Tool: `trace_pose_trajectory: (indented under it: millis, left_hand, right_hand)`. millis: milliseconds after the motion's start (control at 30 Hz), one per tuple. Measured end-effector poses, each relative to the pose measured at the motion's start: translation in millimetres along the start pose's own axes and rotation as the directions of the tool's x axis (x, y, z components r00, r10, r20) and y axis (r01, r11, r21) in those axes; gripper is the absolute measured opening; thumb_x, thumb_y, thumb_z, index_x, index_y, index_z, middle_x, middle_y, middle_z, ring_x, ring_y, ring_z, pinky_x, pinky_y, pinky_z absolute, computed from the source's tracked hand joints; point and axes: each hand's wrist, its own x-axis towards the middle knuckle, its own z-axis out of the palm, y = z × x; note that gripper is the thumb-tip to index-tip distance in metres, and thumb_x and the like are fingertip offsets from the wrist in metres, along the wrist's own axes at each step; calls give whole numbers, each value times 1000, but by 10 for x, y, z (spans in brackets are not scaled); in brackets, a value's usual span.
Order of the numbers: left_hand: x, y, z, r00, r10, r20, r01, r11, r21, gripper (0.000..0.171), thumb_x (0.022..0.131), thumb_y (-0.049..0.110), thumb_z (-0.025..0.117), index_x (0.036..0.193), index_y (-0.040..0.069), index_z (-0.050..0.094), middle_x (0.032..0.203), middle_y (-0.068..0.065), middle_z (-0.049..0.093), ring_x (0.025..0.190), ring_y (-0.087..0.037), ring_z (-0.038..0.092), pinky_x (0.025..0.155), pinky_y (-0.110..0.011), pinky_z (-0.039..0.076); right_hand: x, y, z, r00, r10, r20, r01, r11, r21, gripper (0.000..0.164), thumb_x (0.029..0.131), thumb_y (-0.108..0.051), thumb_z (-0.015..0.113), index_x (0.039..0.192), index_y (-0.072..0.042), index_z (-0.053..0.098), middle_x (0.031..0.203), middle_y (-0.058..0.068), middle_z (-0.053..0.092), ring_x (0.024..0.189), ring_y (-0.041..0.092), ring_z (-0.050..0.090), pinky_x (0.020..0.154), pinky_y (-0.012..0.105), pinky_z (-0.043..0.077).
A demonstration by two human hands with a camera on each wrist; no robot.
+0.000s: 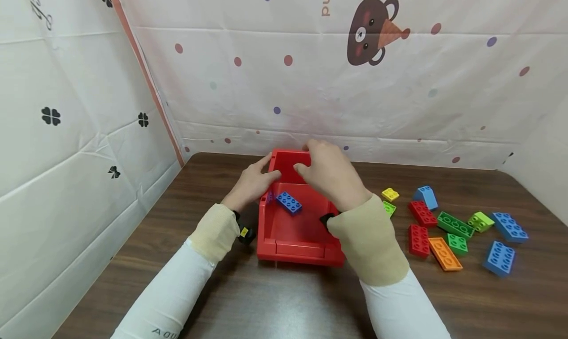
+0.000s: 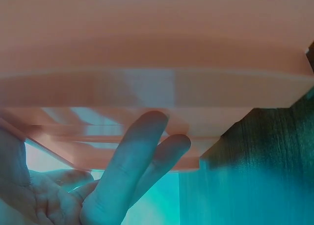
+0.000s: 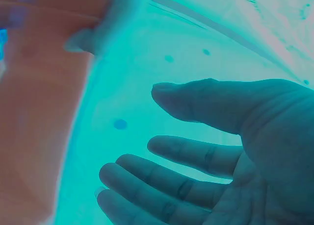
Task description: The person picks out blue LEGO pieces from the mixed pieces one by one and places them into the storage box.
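A red plastic box [image 1: 306,223] stands on the table with one blue toy brick [image 1: 289,202] lying inside. My left hand [image 1: 252,183] grips its left wall, the thumb over the rim. In the left wrist view, the fingers [image 2: 130,168] lie along the outside of the box [image 2: 235,87]. Above the far right part of the box is my right hand [image 1: 333,173], its contact with the rim hard to judge in the head view. The right wrist view shows that hand [image 3: 230,151] with fingers spread and nothing between thumb and fingers, beside the box [image 3: 39,127].
Several loose toy bricks lie to the right, among them red [image 1: 419,241], orange [image 1: 445,254], dark green [image 1: 455,224], blue [image 1: 499,258] and yellow [image 1: 390,194] ones. A light green brick [image 1: 388,208] is partly behind the right sleeve. A printed cloth [image 1: 266,92] hangs behind the table [image 1: 213,181].
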Motion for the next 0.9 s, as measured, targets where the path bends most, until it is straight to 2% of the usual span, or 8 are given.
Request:
trace_pose_trajectory:
  millis: [233,467,700,900]
  left_hand:
    - [-38,-3,3,1000,-1,-4,1,1000,-7,81,100,31,64,171,26,26,139,-16,60,96,-35,75,76,-42,65]
    - [-35,-50,19,1000,-3,3,3,1000,2,81,100,31,64,171,25,25,141,-17,59,99,-35,74,78,-43,65]
    - [-54,-51,27,1000,11,0,-11,1000,-14,84,98,29,67,171,25,25,143,-14,58,100,-33,74,78,-42,65]
    - [-55,-6,12,1000,15,-4,-15,1000,-14,84,98,29,68,171,26,25,142,-12,58,100,-33,74,77,-42,65]
  right_hand:
    - [-100,110,-191,998,65,0,-65,996,55,60,99,-23,75,151,-5,52,138,19,61,114,36,64,93,54,60]
    - [-146,321,-307,995,104,5,-104,991,82,59,102,-23,70,153,-2,49,145,23,55,126,42,58,96,58,58]
    - [-136,624,-408,991,133,-7,-132,991,30,64,100,-29,71,151,2,48,144,31,53,124,50,56,95,65,56]
    - [-144,843,-492,990,138,-34,-139,990,-27,64,99,-29,72,147,7,50,139,35,55,119,54,58,91,66,57]
